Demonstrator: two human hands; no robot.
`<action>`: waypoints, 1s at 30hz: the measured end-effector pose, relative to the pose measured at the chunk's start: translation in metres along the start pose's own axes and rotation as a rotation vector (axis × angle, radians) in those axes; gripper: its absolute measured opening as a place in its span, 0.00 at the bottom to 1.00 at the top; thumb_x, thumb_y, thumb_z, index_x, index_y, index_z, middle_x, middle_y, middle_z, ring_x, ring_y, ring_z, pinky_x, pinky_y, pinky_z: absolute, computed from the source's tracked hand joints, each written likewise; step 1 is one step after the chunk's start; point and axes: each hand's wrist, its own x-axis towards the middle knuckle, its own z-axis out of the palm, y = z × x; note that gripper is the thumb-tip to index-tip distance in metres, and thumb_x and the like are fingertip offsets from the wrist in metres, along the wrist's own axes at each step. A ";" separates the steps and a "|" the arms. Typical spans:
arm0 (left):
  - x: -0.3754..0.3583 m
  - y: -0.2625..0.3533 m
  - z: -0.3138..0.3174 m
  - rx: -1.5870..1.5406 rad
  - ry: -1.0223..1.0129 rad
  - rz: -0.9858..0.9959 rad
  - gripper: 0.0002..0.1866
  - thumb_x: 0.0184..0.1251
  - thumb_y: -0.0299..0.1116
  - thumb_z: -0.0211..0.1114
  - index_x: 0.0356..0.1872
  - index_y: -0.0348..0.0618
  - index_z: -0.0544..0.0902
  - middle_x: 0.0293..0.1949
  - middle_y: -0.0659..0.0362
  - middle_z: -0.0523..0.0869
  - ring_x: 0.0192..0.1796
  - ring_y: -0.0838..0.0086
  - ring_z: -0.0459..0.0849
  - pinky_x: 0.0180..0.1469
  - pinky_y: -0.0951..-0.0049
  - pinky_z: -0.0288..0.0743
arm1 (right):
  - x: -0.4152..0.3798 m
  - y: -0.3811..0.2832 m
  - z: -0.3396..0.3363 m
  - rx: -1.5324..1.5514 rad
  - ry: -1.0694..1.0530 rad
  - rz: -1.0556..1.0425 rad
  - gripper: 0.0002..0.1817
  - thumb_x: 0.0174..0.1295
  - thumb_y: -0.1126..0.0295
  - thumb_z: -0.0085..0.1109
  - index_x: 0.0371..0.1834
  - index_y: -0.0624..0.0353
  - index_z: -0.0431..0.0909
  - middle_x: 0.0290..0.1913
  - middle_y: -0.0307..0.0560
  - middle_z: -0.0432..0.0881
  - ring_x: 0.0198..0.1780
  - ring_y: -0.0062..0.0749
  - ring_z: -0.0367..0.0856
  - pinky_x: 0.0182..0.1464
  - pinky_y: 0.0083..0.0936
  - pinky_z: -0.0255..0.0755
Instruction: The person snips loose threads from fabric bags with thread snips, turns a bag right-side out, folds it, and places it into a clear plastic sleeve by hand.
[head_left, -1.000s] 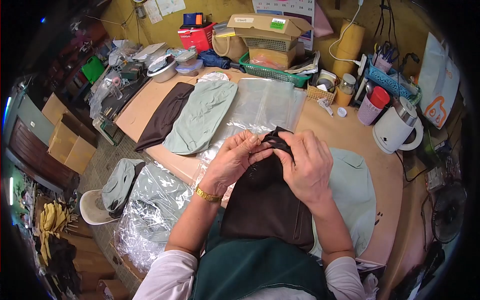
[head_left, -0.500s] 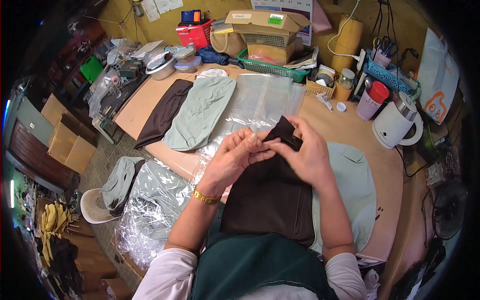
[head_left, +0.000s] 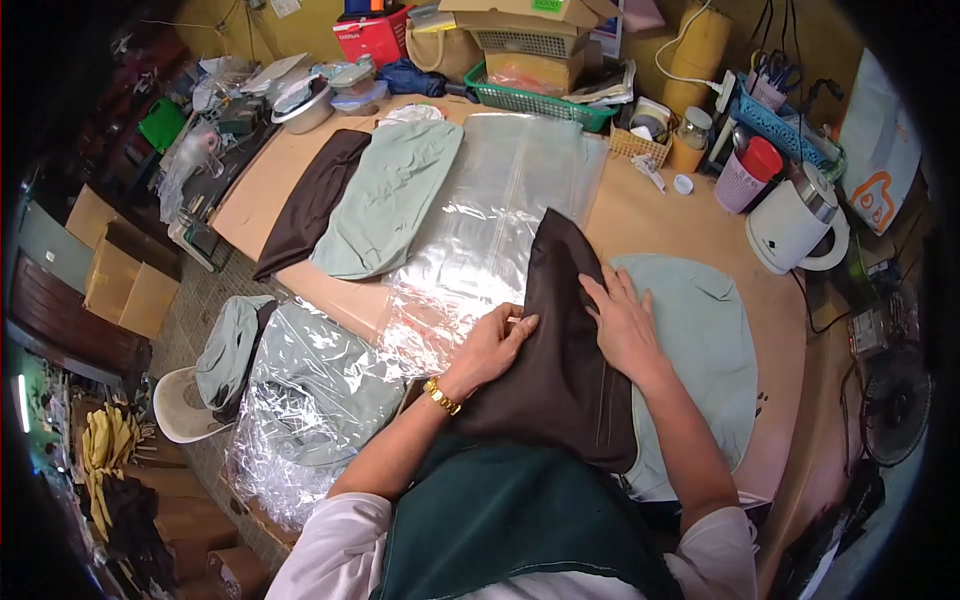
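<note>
A dark brown cloth piece (head_left: 565, 370) with a stitched line near its lower right lies on the table in front of me, its narrow top end pointing away. At its left edge, my left hand (head_left: 490, 347) pinches the cloth between thumb and fingers. My right hand (head_left: 628, 328) rests on the cloth's right side, open, fingers spread and fairly flat. Under and to the right is a pale green cloth piece (head_left: 700, 350) with a rounded outline. Clear plastic bags (head_left: 500, 200) lie flat beyond my left hand.
Another pale green piece (head_left: 395, 195) and a dark brown one (head_left: 315, 205) lie at the table's far left. A white kettle (head_left: 795, 225) and a pink cup (head_left: 742, 188) stand right. A plastic-wrapped bundle (head_left: 310, 390) sits lower left, beside a chair (head_left: 185, 405). A green basket (head_left: 540, 105) is at the back.
The bunched top end of the brown cloth, held up between both hands before, now lies extended forward. My hands have moved apart and down onto the cloth; the right hand has opened. The view has shifted slightly.
</note>
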 end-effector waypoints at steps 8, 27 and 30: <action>-0.030 0.026 -0.086 0.253 0.291 0.024 0.13 0.70 0.34 0.62 0.29 0.35 0.81 0.19 0.64 0.77 0.22 0.84 0.70 0.23 0.77 0.63 | 0.003 0.098 0.007 -0.121 0.176 -0.011 0.28 0.66 0.73 0.54 0.71 0.45 0.65 0.76 0.53 0.57 0.76 0.52 0.54 0.72 0.58 0.51; 0.060 0.046 -0.006 0.511 0.088 0.177 0.20 0.72 0.46 0.59 0.33 0.36 0.81 0.20 0.55 0.78 0.26 0.70 0.77 0.33 0.66 0.70 | 0.086 0.046 0.033 0.338 0.405 0.356 0.18 0.69 0.58 0.55 0.50 0.62 0.73 0.43 0.69 0.81 0.48 0.64 0.79 0.48 0.48 0.72; 0.046 0.038 -0.031 0.348 0.045 0.132 0.20 0.73 0.43 0.60 0.26 0.37 0.80 0.18 0.64 0.73 0.23 0.79 0.66 0.28 0.73 0.62 | 0.081 0.059 0.026 0.530 0.687 0.287 0.14 0.69 0.62 0.57 0.44 0.64 0.74 0.37 0.63 0.83 0.42 0.61 0.81 0.43 0.41 0.73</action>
